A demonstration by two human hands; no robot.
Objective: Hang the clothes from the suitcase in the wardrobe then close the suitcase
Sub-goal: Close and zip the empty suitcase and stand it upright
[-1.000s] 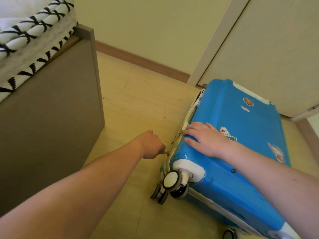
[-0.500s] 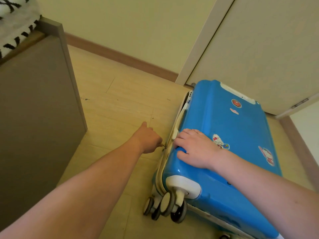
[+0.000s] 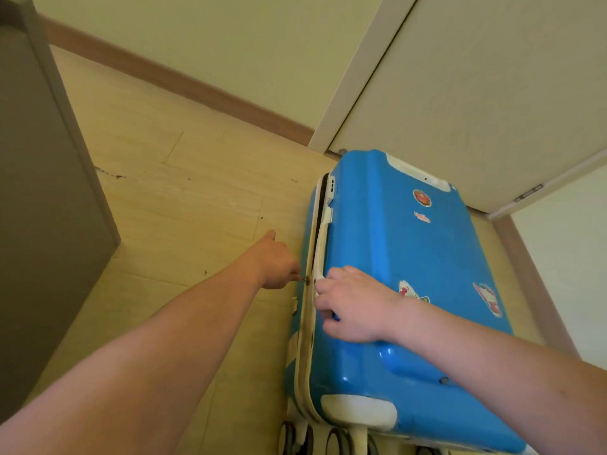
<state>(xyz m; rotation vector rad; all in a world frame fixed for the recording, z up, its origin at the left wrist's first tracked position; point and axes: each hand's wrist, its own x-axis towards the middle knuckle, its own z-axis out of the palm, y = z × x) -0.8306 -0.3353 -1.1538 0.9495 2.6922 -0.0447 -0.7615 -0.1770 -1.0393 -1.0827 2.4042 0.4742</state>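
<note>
Wooden floor point(image 3: 184, 205): one suitcase point(image 3: 394, 257), left hand point(image 3: 276, 264) pinching zipper pull point(image 3: 307, 280), right hand point(image 3: 351, 307) pressing.

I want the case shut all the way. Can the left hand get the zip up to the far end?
Probably yes. The left hand pinches the zipper pull at the suitcase side, and bare floor lies along the open seam ahead.
</note>
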